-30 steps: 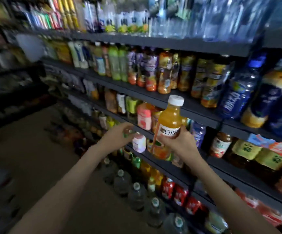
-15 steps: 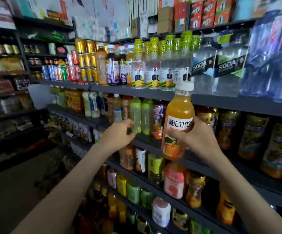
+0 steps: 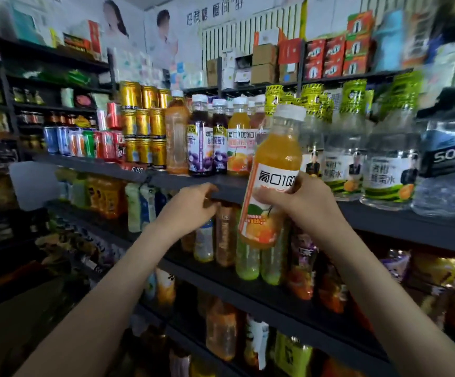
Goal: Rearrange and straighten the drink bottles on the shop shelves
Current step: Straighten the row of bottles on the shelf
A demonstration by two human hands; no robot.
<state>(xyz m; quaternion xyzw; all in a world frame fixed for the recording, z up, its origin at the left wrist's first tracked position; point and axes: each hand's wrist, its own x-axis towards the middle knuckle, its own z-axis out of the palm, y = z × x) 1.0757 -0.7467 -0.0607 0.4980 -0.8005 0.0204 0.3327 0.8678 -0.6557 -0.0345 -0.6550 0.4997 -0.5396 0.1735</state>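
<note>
The orange juice bottle (image 3: 271, 180) is full, so I judge it rather heavy for its size, with a stiff plastic body that gives only a little when pressed. The printed label film is probably smooth and a bit slippery. The best place to take it is therefore around the middle, on the label, where the weight balances. The white cap is too small to carry it safely.

My right grip (image 3: 302, 202) grasps it exactly there, with thumb and fingers wrapped round the label from the 3 o'clock side. The bottle is in the air in front of the upper shelf (image 3: 384, 223), tilted with its cap toward 1 o'clock and its bottom hanging below the shelf edge. At 10 o'clock from it, the same orange bottles (image 3: 238, 148) stand beside the purple grape juice bottles (image 3: 200, 148).

My left grip (image 3: 191, 205), at 9 o'clock from the bottle, is loosely curled and holds nothing. It is just at the shelf edge, and whether it touches I cannot tell
</note>
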